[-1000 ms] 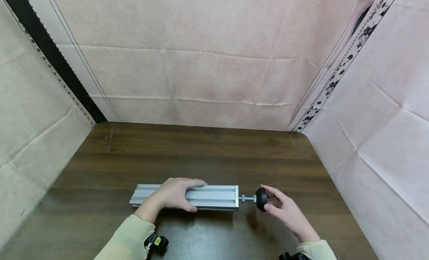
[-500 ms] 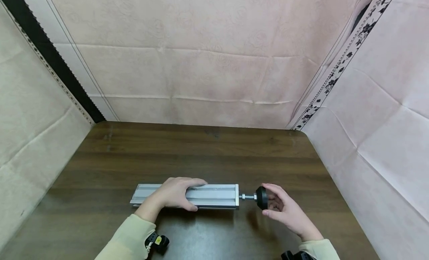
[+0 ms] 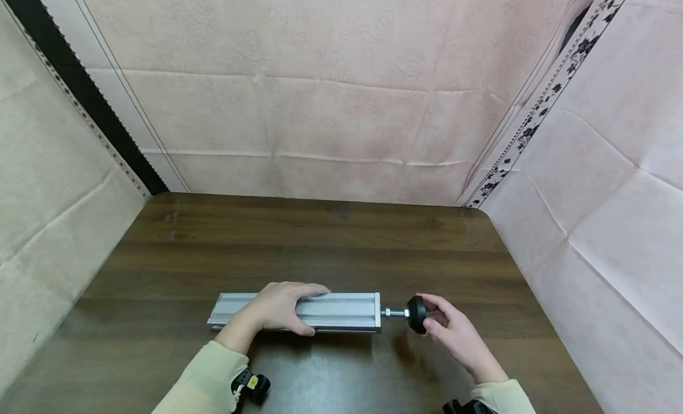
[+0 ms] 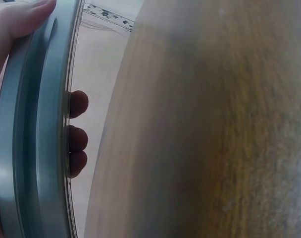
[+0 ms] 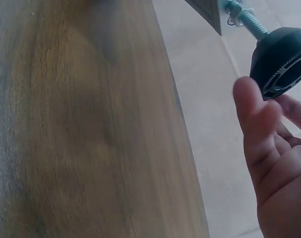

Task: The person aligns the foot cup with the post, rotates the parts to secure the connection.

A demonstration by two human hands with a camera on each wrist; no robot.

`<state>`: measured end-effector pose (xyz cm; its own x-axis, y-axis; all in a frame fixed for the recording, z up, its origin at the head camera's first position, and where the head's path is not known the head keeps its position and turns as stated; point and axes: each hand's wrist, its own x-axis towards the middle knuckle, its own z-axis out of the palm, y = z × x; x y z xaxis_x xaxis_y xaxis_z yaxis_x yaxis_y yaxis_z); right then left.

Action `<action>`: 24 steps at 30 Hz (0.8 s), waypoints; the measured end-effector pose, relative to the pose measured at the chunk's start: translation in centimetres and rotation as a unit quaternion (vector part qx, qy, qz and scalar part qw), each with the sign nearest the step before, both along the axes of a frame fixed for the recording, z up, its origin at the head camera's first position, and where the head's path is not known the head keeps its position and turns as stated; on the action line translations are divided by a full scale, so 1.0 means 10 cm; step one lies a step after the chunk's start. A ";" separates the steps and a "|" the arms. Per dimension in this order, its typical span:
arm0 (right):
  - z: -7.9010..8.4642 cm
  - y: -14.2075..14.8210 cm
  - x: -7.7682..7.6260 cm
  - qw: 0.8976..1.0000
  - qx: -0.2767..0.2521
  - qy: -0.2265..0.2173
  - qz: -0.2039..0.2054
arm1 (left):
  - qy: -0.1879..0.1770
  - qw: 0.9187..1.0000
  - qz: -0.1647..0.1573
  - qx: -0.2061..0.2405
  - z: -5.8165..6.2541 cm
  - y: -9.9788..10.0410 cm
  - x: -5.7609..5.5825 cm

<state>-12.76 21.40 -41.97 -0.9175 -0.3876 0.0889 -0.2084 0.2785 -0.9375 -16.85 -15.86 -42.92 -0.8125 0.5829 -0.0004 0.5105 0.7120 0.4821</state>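
My left hand point(image 3: 283, 307) grips a silver aluminium profile point(image 3: 341, 312) around its middle, thumb on the near side. In the left wrist view, several fingertips point(image 4: 78, 136) curl round the far underside of the grooved profile point(image 4: 51, 134). It is held level above the table, its shadow below. From its right end sticks a threaded rod with nuts point(image 3: 393, 313), carrying a black levelling foot point(image 3: 417, 314). My right hand point(image 3: 453, 337) holds that foot's rim between thumb and fingers. The right wrist view has the foot point(image 5: 279, 57) with its hollow, ridged underside facing the hand point(image 5: 279, 153).
A brown wood-grain table point(image 3: 320, 242) with rounded far corners lies beneath. Pale patterned cloth point(image 3: 320, 117) hangs behind it and on both sides. Black wrist devices point(image 3: 256, 387) sit on both wrists, by the light green sleeves point(image 3: 208, 378).
My right thumb and fingers spread apart at the foot's rim half a second ago and have now closed in again, the thumb moving up. The left hand and profile stay almost still.
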 end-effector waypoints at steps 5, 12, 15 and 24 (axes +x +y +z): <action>-0.03 0.06 0.00 0.996 -0.030 0.055 0.070 | -0.002 1.000 -0.004 0.000 0.01 0.00 0.00; 0.00 0.03 0.01 0.994 -0.012 0.094 0.054 | -0.012 1.000 -0.007 0.002 0.02 0.04 0.02; 0.03 -0.01 0.03 0.997 -0.003 0.073 0.015 | -0.019 1.000 -0.009 0.006 0.00 0.05 0.03; 0.07 -0.08 0.03 0.998 0.012 0.037 -0.058 | -0.023 1.000 -0.004 0.017 -0.05 0.08 0.05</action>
<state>-12.43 20.65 -41.29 -0.9474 -0.2828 0.1496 -0.2417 0.3262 -0.9139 -16.39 -15.03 -43.40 -0.8073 0.5898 -0.0181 0.4931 0.6911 0.5284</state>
